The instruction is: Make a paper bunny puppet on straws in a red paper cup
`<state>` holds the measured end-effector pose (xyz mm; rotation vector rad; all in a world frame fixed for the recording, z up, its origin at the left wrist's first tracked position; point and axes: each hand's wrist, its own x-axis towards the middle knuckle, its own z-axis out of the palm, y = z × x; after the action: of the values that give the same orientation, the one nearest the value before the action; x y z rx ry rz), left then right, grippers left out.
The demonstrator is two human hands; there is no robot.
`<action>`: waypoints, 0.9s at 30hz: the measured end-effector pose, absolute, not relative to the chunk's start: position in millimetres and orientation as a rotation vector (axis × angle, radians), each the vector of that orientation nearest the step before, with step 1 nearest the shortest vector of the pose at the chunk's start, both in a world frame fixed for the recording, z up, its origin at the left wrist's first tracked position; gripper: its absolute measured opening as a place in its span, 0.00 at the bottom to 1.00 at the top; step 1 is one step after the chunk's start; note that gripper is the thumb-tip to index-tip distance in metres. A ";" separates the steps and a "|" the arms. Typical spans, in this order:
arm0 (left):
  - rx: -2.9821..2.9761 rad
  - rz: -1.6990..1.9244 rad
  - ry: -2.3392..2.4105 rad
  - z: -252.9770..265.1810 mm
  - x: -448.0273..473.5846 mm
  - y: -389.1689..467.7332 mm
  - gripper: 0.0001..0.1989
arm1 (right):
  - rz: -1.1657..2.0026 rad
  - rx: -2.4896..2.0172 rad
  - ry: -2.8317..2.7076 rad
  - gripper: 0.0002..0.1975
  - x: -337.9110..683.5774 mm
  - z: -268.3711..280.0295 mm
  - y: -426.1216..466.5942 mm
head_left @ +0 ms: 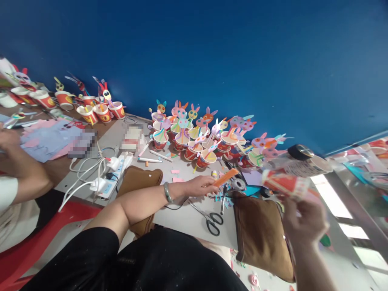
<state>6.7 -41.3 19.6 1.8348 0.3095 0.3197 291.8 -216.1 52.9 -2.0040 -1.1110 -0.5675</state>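
Stretched over the middle of the table, my left hand (200,186) pinches an orange paper strip (226,177). At the right, my right hand (307,218), smeared by motion, is closed on a red and white paper cup (283,182) that lies tilted sideways. Scissors with black handles (214,223) rest on the table below my left hand. Close by are a pen (223,202), a roll of clear tape (239,184) and blue paper scraps (218,198). Behind them stand several paper cups (206,158) with coloured paper animal heads.
A brown cushion (262,234) lies at the table's front edge, another (139,180) under my left arm. A power strip (117,176) with white cables is left. A dark-lidded container (306,159) stands right. Beyond, a co-worker's arm (27,165) is near more cups (103,113).
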 end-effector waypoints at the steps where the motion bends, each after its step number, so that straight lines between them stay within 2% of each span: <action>1: 1.800 0.359 0.300 21.7 6.3 -41.4 0.13 | -0.514 -1.953 -1.204 0.11 273.2 44.9 -221.7; 6: 1.628 0.344 0.068 25.3 2.0 -39.5 0.16 | -0.136 -1.746 -1.756 0.04 208.4 33.8 -228.4; 14: 1.645 0.394 -0.025 17.4 5.0 -43.9 0.17 | 0.070 -1.625 -1.788 0.02 182.4 37.4 -215.8; 18: 1.700 0.248 -0.077 8.7 7.2 -43.5 0.18 | 0.128 -1.566 -1.873 0.03 178.7 37.2 -211.9; 20: 1.684 0.190 -0.002 6.6 6.9 -42.5 0.18 | 0.091 -1.586 -1.807 0.04 182.9 34.5 -212.3; 23: 1.633 0.186 0.079 8.9 4.2 -41.0 0.18 | -0.149 -1.744 -1.590 0.08 208.4 24.2 -215.3; 25: 1.600 0.192 0.132 13.1 2.0 -40.3 0.18 | -0.342 -1.971 -1.427 0.14 237.8 12.3 -217.2; 27: 1.571 0.177 0.193 18.0 0.4 -39.8 0.18 | -0.343 -2.175 -1.438 0.20 269.6 -2.1 -218.2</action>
<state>0.4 -39.8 18.0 1.5706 0.1926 0.1770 269.6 -218.2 -2.1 -2.1751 -1.4384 -0.3432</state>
